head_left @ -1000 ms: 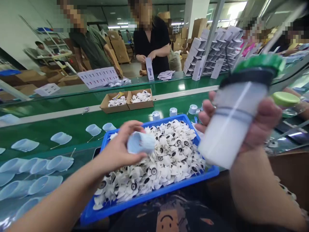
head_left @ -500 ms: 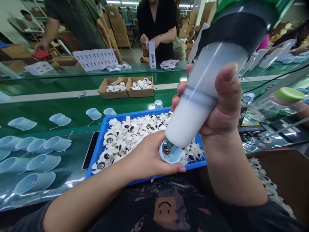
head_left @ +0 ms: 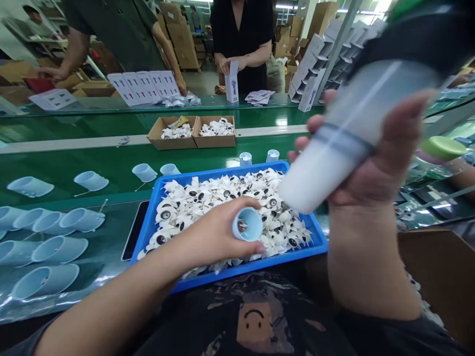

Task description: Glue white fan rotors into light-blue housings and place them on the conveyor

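My left hand [head_left: 226, 230] is wrapped round a light blue cup-shaped part [head_left: 253, 225], its open end facing up, with a small copper-coloured piece inside. Under it lies a blue tray [head_left: 319, 237] heaped with white fan blades [head_left: 222, 185] that have dark round centres. At the right, my right hand [head_left: 374, 153] grips a translucent white bottle [head_left: 330, 148] with a black and green upper part. The bottle tilts down to the left, its lower end apart from the blue part. Motion blurs the bottle and right hand.
Light blue cup parts [head_left: 61, 249] stand in rows at the left beside a dark flat device [head_left: 134, 231]. Two cardboard boxes [head_left: 172, 143] of white blades sit behind the tray. Two people work across the belt near white printed boxes. A brown box [head_left: 441, 267] is at lower right.
My right hand has moved the bottle right, away from the light blue part. My left hand has shifted slightly left and up with that part. A second small blue part now shows behind the tray.
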Demonstrator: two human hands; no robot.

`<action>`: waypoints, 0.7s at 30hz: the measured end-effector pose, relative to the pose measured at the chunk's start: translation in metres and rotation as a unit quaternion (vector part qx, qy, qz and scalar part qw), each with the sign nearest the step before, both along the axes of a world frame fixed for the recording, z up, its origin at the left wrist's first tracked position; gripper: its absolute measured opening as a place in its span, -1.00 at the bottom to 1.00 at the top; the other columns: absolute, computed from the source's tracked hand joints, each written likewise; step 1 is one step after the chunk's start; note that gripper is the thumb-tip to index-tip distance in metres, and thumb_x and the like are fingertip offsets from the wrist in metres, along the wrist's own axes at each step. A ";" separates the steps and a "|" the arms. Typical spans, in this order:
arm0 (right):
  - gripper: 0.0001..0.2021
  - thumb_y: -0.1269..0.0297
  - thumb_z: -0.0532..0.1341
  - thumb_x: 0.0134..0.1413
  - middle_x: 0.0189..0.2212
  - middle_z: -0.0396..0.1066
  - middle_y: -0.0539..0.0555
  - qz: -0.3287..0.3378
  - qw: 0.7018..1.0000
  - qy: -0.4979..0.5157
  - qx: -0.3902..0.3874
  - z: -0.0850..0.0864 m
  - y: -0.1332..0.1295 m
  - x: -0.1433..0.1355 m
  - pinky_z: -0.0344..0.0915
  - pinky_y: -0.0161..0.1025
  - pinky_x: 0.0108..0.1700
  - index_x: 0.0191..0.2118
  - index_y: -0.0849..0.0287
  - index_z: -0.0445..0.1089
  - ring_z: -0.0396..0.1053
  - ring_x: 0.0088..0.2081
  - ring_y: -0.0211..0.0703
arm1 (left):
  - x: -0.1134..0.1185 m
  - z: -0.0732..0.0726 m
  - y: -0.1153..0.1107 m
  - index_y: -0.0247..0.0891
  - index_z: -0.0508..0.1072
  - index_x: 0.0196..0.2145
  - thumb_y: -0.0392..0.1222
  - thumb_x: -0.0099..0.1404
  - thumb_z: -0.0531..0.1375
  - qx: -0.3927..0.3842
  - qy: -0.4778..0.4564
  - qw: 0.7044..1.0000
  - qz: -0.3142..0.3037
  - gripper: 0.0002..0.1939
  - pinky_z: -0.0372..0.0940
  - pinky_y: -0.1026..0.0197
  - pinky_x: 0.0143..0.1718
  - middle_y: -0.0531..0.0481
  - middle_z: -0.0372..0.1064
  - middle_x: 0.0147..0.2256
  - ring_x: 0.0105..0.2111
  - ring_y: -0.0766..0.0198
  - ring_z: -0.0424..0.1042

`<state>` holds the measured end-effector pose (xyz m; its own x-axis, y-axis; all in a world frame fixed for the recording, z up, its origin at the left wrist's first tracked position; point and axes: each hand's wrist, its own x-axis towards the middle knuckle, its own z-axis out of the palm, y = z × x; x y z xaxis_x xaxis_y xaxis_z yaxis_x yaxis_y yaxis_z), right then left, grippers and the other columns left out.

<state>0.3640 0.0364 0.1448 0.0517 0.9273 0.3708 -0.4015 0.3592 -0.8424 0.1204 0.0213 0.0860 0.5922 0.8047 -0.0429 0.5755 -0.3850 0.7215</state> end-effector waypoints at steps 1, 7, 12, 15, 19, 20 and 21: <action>-0.44 -0.18 0.45 -0.17 -0.27 0.45 0.03 -0.040 0.999 -0.016 0.007 -0.005 0.000 0.016 0.52 -0.05 -0.14 -0.11 0.01 0.38 0.47 -0.29 -0.04 | -0.014 -0.002 0.005 -0.07 0.38 0.06 0.19 0.05 0.39 0.001 0.020 0.999 0.025 -0.34 0.44 0.04 -0.24 -0.13 0.42 0.03 -0.16 0.00 0.50; -0.73 0.02 0.13 0.32 -0.08 0.41 0.02 -0.244 0.889 -0.382 0.070 -0.054 -0.022 0.067 0.33 0.07 -0.02 0.03 -0.07 0.42 0.40 0.02 0.11 | -0.081 -0.011 0.026 -0.07 0.43 -0.03 0.27 0.02 0.37 0.058 0.043 0.989 0.126 -0.37 0.42 0.12 -0.32 -0.13 0.48 -0.07 -0.26 0.02 0.53; -0.73 0.47 0.17 0.22 -0.02 0.46 0.07 -0.023 0.719 -0.689 0.087 -0.109 -0.037 0.018 0.16 0.19 0.21 -0.05 0.04 0.50 0.33 0.12 0.15 | -0.077 -0.009 0.031 -0.04 0.43 -0.02 0.26 0.02 0.38 0.059 0.038 0.992 0.108 -0.38 0.38 0.21 -0.43 -0.08 0.51 -0.11 -0.33 0.09 0.51; -0.65 0.61 0.08 0.18 0.05 0.42 0.22 0.076 0.614 -0.783 0.063 -0.130 -0.035 0.001 0.08 0.18 0.22 -0.01 0.22 0.48 0.27 0.16 0.16 | -0.073 -0.009 0.032 -0.04 0.44 0.00 0.28 0.00 0.38 0.063 0.056 0.990 0.110 -0.35 0.38 0.20 -0.41 -0.09 0.50 -0.08 -0.29 0.06 0.51; -0.67 0.54 0.08 0.24 -0.18 0.48 0.16 0.085 0.584 -0.807 0.017 -0.131 -0.030 0.001 0.16 0.04 0.05 0.02 0.16 0.45 0.36 -0.03 0.08 | -0.073 -0.012 0.030 -0.05 0.42 0.02 0.30 0.02 0.36 0.044 0.053 0.991 0.111 -0.32 0.39 0.18 -0.38 -0.09 0.48 -0.06 -0.28 0.06 0.51; -0.67 0.54 0.07 0.24 -0.21 0.48 0.16 0.083 0.577 -0.812 0.006 -0.129 -0.028 0.001 0.15 0.02 0.01 0.02 0.15 0.44 0.36 -0.06 0.08 | -0.071 -0.012 0.028 -0.06 0.41 0.03 0.29 0.02 0.36 0.036 0.052 0.992 0.111 -0.32 0.39 0.17 -0.34 -0.10 0.47 -0.04 -0.25 0.05 0.50; -0.68 0.55 0.07 0.24 -0.20 0.48 0.16 0.084 0.572 -0.816 -0.001 -0.128 -0.027 0.001 0.13 0.02 0.00 0.01 0.17 0.44 0.34 -0.05 0.09 | -0.069 -0.011 0.026 -0.08 0.41 0.04 0.29 0.03 0.35 0.025 0.053 0.992 0.111 -0.31 0.40 0.15 -0.30 -0.11 0.46 -0.03 -0.22 0.02 0.50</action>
<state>0.3651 0.0099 0.0164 -0.4517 0.8686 -0.2037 0.8913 0.4297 -0.1446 0.0516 0.0475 0.0749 0.3944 0.9175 -0.0518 0.7217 -0.2744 0.6355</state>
